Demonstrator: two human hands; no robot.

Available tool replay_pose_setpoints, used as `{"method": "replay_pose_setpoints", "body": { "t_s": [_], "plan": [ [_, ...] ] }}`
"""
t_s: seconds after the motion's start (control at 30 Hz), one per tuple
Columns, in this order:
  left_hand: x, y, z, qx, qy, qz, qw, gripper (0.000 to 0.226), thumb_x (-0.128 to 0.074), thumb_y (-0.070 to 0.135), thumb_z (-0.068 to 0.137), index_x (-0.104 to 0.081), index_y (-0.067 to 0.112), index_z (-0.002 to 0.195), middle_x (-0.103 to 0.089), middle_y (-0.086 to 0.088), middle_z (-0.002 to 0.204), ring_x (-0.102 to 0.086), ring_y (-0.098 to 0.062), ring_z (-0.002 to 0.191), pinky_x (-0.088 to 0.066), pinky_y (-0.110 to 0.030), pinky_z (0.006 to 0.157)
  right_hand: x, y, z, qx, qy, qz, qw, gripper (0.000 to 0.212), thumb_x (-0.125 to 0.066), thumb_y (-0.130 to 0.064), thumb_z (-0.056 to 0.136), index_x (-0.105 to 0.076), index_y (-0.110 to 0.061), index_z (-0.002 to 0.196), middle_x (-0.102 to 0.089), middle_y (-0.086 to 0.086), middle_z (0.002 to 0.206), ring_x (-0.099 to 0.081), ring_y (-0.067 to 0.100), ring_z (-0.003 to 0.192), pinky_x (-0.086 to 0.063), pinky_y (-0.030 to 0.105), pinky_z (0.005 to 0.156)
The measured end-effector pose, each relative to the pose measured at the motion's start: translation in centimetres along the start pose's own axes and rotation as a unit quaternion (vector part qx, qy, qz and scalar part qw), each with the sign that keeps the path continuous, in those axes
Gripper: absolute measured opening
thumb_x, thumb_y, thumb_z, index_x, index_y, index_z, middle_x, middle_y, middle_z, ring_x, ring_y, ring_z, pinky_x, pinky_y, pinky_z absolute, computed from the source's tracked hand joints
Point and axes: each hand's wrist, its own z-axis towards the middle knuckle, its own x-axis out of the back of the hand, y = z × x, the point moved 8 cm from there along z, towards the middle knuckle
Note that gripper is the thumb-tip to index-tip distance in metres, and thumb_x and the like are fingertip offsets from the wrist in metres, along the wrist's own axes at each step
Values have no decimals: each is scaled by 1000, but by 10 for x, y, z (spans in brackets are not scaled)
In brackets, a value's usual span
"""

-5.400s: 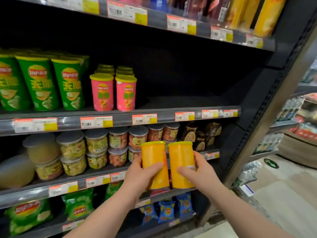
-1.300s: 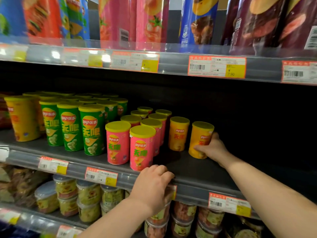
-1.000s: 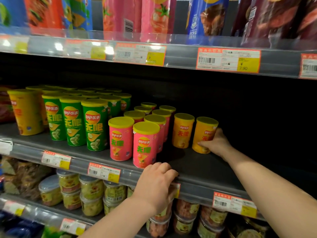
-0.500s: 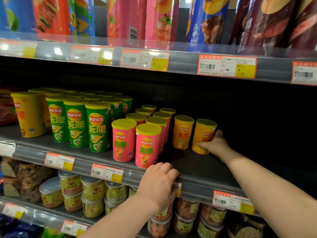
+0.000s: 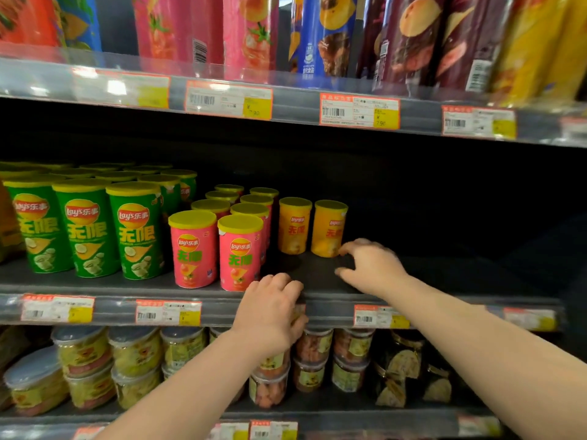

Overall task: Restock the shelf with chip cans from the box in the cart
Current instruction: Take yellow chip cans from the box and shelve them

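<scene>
Right hand (image 5: 371,268) released beside 2 orange cans (image 5: 327,227); left hand (image 5: 270,312) grasps shelf (image 5: 438,277) edge. Withdraw without tipping cans.

Orange cans (image 5: 328,228), yellow lids; green-and-pink neighbours (image 5: 193,249).

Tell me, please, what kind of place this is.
Most likely a supermarket or convenience store aisle. Barcoded price tags run along the shelf edge, identical chip cans stand in rows facing out, and stacked snack tubs fill the shelf below.
</scene>
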Motion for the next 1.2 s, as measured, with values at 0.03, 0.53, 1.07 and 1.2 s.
{"method": "replay_pose_setpoints", "body": {
  "t_s": [0.03,0.53,1.07,1.2],
  "plan": [
    [3,2,-2,-16,13,-8,1000,52,-41,50,82,-58,18,120,-55,-2,118,-56,-29,107,-45,-41,84,3,-3,-9,4,6,-4,1000,46,-56,-47,88,-51,-27,129,-49,1,134,-47,25,122,-38,38,100],
    [-21,13,-83,-79,-85,-7,993,44,-50,40,89,-48,17,126,-44,-4,135,-41,-26,123,-37,-37,99,-40,-50,-133,-11,-2,-18,1000,39,-52,-40,89,-56,-23,124,-57,2,123,-52,25,116,-43,36,94],
    [-63,-9,-175,-3,-199,8,980,56,-48,46,91,-35,21,140,-41,-3,136,-40,-26,126,-37,-39,100,-113,-98,-200,30,-127,0,991,44,-52,-41,90,-50,-26,131,-51,0,133,-47,25,123,-37,37,100],
    [-69,-1,-200,43,-234,2,971,53,-50,47,91,-40,19,134,-43,-3,133,-41,-26,123,-37,-38,99,-120,-101,-219,58,-155,5,986,45,-51,-40,89,-49,-26,132,-52,1,130,-47,25,122,-37,38,101]
  ]
}}
